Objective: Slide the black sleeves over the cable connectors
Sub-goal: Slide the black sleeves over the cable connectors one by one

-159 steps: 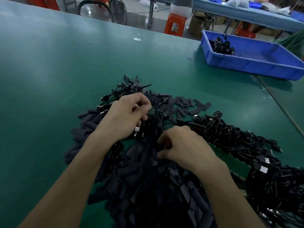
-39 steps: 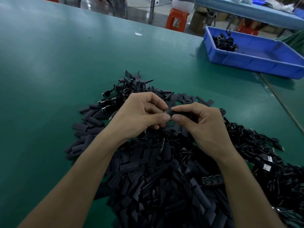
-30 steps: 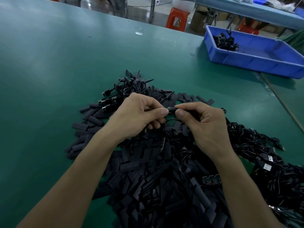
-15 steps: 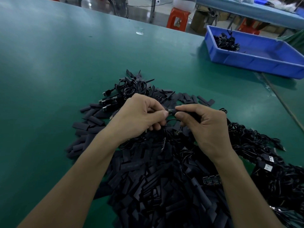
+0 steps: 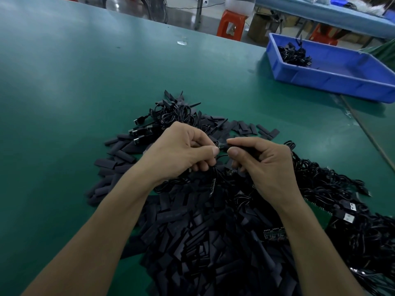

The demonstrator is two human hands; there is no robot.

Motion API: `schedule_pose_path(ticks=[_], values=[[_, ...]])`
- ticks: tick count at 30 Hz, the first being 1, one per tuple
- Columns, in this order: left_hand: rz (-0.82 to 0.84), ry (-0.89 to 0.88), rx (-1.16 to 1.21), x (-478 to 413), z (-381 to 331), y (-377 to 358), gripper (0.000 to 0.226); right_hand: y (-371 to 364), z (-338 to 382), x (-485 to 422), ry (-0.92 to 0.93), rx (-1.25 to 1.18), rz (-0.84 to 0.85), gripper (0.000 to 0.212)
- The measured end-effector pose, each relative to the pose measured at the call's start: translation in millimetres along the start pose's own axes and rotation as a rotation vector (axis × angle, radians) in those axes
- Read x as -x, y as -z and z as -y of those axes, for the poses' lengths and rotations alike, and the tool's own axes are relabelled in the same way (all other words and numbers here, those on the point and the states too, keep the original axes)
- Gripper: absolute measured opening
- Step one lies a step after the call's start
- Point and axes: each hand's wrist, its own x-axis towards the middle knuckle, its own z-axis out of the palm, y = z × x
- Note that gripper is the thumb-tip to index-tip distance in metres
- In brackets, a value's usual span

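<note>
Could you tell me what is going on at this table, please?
A person works at a green table. The left hand pinches a cable connector; the right hand pinches a black sleeve at its end, above a pile of sleeves. Tangled cables lie to the right, and a blue bin holds a few more.

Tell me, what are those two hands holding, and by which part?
The left hand pinches a cable connector by its back end; the right hand pinches a black sleeve near the end facing that connector.
</note>
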Motion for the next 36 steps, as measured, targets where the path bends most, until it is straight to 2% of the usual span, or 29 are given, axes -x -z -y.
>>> schedule_pose_path(ticks=[4, 9, 15, 18, 28, 33, 36], values=[[-0.007, 0.026, 0.002, 0.3, -1.0, -1.3, 0.012, -1.8, -0.1, 1.6, -0.006, -0.001, -0.032, 0.010], [-0.110, 0.026, -0.054, -0.8, -0.2, -4.8, 0.017, -5.6, -0.5, 4.0, -0.008, -0.004, -0.068, 0.006], [-0.128, 0.025, -0.049, 0.2, -1.7, -3.5, 0.017, -3.5, 0.2, 3.0, -0.019, -0.011, -0.033, 0.026], [-0.143, 0.028, -0.028, 0.1, -2.0, -4.4, 0.020, -3.2, 0.0, 1.3, 0.024, 0.003, -0.019, 0.027], [-0.113, 0.041, 0.029, 2.0, -4.2, -1.8, 0.015, -15.9, -3.5, 6.5, 0.023, -0.102, -0.112, 0.014], [-0.082, 0.046, 0.058, 2.7, -5.5, -0.1, 0.015, -14.0, -1.9, 4.3, 0.029, -0.155, -0.081, 0.021], [-0.059, 0.033, 0.031, 2.7, -4.6, -0.6, 0.017, -8.1, -1.8, -0.4, 0.052, -0.094, -0.027, 0.025]])
